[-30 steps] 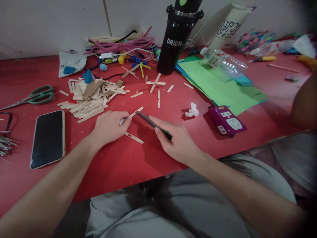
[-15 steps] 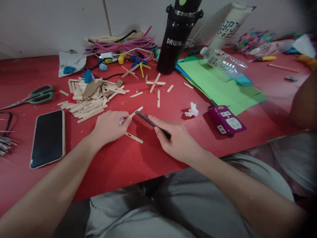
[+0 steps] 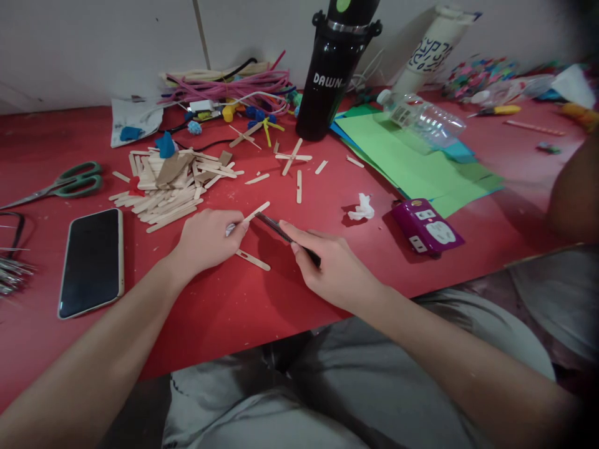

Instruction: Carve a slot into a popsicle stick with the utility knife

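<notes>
My left hand (image 3: 210,237) is closed around a wooden craft stick (image 3: 259,209), whose free end slants up and right past the thumb. A scrap of something white shows by those fingers. In my right hand (image 3: 330,259) is a slim dark utility knife (image 3: 277,227), gripped with the index finger stretched along its top. Its tip touches, or nearly touches, the held stick. Below the left fingers, another craft stick (image 3: 255,260) with a slot cut in it lies on the red table (image 3: 210,324). A notched stick (image 3: 299,187) rests farther back.
A heap of craft sticks (image 3: 161,187) lies behind my left hand, near a phone (image 3: 91,262) and scissors (image 3: 77,181). Farther back are crossed sticks (image 3: 293,157) and a black tumbler (image 3: 327,75). Green paper (image 3: 421,156), crumpled tissue (image 3: 361,207) and a purple power socket (image 3: 423,227) are rightward.
The knife and my right hand have shifted very slightly up and left against the held stick. My left hand keeps its place.
</notes>
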Motion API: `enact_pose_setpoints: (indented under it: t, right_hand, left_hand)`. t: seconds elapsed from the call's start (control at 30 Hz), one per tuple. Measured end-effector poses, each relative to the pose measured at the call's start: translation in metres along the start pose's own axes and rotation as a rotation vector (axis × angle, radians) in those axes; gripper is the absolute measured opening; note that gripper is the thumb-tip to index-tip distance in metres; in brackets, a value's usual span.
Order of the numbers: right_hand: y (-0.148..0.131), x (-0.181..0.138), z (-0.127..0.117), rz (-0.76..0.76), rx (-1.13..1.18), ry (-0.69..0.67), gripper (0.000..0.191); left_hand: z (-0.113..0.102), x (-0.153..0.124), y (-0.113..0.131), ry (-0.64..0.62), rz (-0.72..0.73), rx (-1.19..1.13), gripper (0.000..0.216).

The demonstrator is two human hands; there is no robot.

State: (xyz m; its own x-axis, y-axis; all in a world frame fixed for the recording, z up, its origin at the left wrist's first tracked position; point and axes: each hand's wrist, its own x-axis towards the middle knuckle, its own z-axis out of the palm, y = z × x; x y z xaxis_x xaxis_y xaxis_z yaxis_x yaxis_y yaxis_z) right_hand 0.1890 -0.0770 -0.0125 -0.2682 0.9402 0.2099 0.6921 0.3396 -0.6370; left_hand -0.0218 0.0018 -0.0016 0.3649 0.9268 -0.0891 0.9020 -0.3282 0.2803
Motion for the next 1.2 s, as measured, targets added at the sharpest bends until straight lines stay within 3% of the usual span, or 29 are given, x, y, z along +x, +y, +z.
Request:
enact_pose_setpoints:
  t: [0.5,1.2]
  right_hand:
    - [0.0038,-0.0047,0.0027,-0.027,0.041,0.105,0.045]
    - [0.0039,-0.0037,0.0051,-0.014,0.064,0.091,0.045]
  left_hand:
    - [-0.0009,0.0002,-0.0007,-0.006,0.001,0.022,0.033]
    - [0.0004,0.0,-0.0007,0.008,-0.009,0.037,0.033]
